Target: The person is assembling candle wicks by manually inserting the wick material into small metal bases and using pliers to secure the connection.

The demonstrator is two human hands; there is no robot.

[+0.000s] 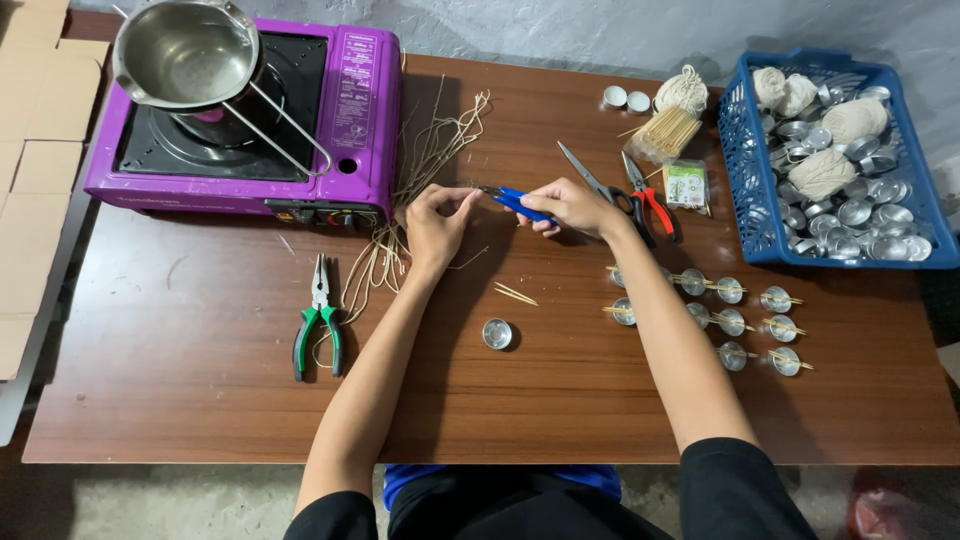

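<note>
My left hand (436,222) pinches something small and thin between thumb and forefinger above the table, too small to make out. Close to its right, my right hand (570,207) grips blue-handled pliers (517,203), their tip pointing left at the left fingertips. A bundle of pale waxed wick strands (420,170) lies just left of and behind my left hand. A single empty metal tealight cup (497,333) sits on the wooden table (200,400) below my hands, with two short wooden sticks (515,293) nearby.
A purple portable stove (345,150) with a steel pot (185,55) stands back left. Green-handled pliers (318,325) lie left. Scissors (595,185), red-handled pliers (650,205), rows of wicked cups (730,320), a stick bundle (665,132) and a blue basket (745,190) of cups and string balls sit right.
</note>
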